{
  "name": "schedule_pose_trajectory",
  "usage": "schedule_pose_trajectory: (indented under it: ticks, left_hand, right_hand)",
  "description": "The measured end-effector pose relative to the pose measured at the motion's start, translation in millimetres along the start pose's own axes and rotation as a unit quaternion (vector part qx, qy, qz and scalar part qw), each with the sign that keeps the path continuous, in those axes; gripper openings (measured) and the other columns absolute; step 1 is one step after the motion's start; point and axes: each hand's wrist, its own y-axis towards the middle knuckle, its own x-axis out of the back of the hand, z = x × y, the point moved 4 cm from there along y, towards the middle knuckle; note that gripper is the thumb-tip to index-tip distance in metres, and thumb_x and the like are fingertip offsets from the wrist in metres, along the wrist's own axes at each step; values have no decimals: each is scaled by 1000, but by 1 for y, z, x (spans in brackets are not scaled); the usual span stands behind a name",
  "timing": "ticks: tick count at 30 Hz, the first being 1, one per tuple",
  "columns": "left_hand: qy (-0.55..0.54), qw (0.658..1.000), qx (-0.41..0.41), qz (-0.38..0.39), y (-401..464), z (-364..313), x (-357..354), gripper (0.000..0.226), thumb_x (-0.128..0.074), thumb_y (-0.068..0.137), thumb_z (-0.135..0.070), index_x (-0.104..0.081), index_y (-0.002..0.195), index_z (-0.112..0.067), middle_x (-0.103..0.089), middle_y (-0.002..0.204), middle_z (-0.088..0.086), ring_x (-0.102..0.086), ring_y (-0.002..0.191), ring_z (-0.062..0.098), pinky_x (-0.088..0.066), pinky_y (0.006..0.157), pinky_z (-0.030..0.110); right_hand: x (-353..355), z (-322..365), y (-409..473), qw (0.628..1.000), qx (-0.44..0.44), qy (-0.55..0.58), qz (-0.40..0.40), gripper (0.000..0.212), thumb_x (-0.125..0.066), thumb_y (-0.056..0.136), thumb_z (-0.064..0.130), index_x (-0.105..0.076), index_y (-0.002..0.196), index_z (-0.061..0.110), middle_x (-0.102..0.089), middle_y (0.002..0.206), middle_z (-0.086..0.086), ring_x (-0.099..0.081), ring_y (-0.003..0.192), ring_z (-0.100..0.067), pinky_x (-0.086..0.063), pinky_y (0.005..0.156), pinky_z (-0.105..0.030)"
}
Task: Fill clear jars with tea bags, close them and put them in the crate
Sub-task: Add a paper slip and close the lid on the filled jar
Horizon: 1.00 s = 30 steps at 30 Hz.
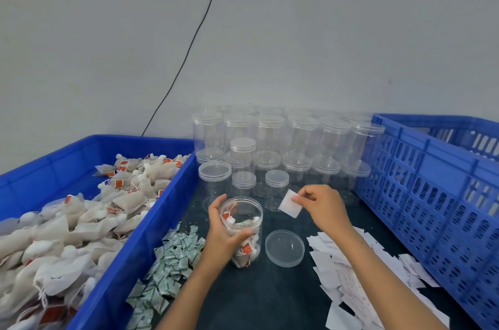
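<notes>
Jar (242, 232) of tea bags, lid off, is gripped by the left hand (226, 232); a white paper slip (290, 204) is pinched by the right hand (324, 205).

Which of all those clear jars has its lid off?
The jar gripped by the left hand: open, holding tea bags. Its lid lies beside it.

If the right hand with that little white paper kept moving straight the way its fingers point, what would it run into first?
The right hand pinches a white paper slip and points left, slightly up. Going straight on, the slip would probably first meet the small lidded jars just beyond it, above the open jar; depth is hard to judge.
</notes>
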Motion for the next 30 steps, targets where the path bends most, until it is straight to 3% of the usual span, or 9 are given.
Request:
schedule_pose_trajectory:
  ticks: [2, 5, 10, 15, 18, 22, 25, 27, 30]
  left_hand:
    - [16, 1000, -3, 8, -2, 4, -2, 98, -92, 61, -9, -30, 135, -31, -52, 128, -11, -53, 118, 0, -46, 99, 20]
    - [32, 999, -22, -10, -2, 5, -1, 87, -92, 61, -9, -38, 126, -28, -60, 122, -4, -60, 110, 5, -49, 97, 25]
    - [11, 999, -41, -17, -4, 6, -2, 80, -88, 61, -16, -40, 124, -26, -62, 119, -1, -63, 108, 10, -52, 93, 28]
    - [15, 999, -48, -21, -1, 11, -2, 78, -86, 61, -18, -39, 122, -28, -67, 110, -4, -67, 101, 12, -55, 89, 33]
    - [11, 998, -50, -20, -1, 16, -3, 78, -86, 62, -19, -40, 123, -29, -67, 108, -10, -67, 102, 13, -55, 90, 38]
    - [20, 998, -57, -31, 0, 18, -2, 79, -88, 59, -29, -41, 122, -32, -65, 109, -14, -65, 104, 12, -54, 91, 37]
    - [26, 997, -60, -31, 1, 18, -2, 78, -88, 60, -28, -40, 121, -33, -65, 108, -15, -65, 104, 11, -54, 90, 35]
    - [28, 997, -61, -32, 1, 18, -2, 79, -88, 59, -27, -40, 121, -33, -63, 109, -19, -64, 104, 8, -53, 90, 29]
    - [29, 997, -61, -32, 0, 18, -2, 84, -87, 54, -34, -39, 123, -32, -60, 112, -27, -59, 109, 0, -45, 91, 15]
  right_hand:
    - [-4, 32, -2, 993, 42, 114, 9, 10, -69, 88, 21, -73, 79, 21, -69, 71, 12, -62, 65, -5, -47, 58, -19]
    - [-20, 69, -6, 973, 106, 182, 93, 11, -67, 89, 14, -73, 83, 22, -71, 69, 12, -67, 65, -2, -53, 67, -14]
    - [-52, 88, -10, 972, 120, 126, 156, 27, -59, 93, 39, -71, 74, 25, -71, 76, 8, -61, 68, -3, -46, 69, -16]
    - [-65, 93, -9, 971, 131, 36, 197, 7, -73, 82, 16, -71, 80, 22, -68, 74, 11, -64, 73, -4, -54, 78, -26]
    - [-70, 94, -9, 967, 138, -30, 212, 16, -71, 83, 18, -61, 92, 25, -64, 70, 7, -58, 74, -12, -48, 81, -32]
    - [-69, 99, -3, 945, 219, -175, 166, 5, -69, 84, 21, -68, 85, 26, -46, 75, 14, -41, 85, -10, -38, 94, -37]
    - [-71, 101, 1, 930, 248, -213, 165, 6, -72, 83, 27, -74, 89, 25, -48, 85, 9, -37, 88, -9, -38, 93, -35]
    - [-68, 96, 2, 951, 242, -142, 129, 9, -71, 84, 31, -73, 90, 26, -55, 90, 9, -44, 88, -8, -42, 87, -31]
    - [-52, 69, 4, 986, 158, 59, -3, 1, -66, 89, 26, -67, 89, 27, -59, 91, 13, -55, 85, -3, -45, 77, -21]
